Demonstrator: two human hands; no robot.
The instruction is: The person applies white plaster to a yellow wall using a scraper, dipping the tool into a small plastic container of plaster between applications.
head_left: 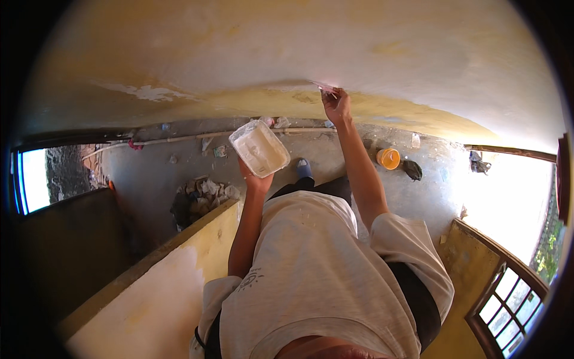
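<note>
My left hand [256, 180] grips a white rectangular plastic tub [244, 135] from below, held out in front of my body. Off-white paste like filler coats its inside. Reaching up and forward, my right hand [338, 107] is closed on a thin, flat, pale pinkish scraper [321, 85]. The blade lies at the surface of the yellow wall [239, 99]; whether its whole edge touches cannot be told. Whitish patches of smoothed coating cover much of that wall. Around the scraper the yellow paint still shows.
An orange bucket [388, 158] and a black bag [412, 170] stand on the grey floor at right. A long pole [197, 136] runs along the wall's foot. Left of me are a rubbish heap [204, 194] and a low partition [161, 287]. A paned window [509, 308] is lower right.
</note>
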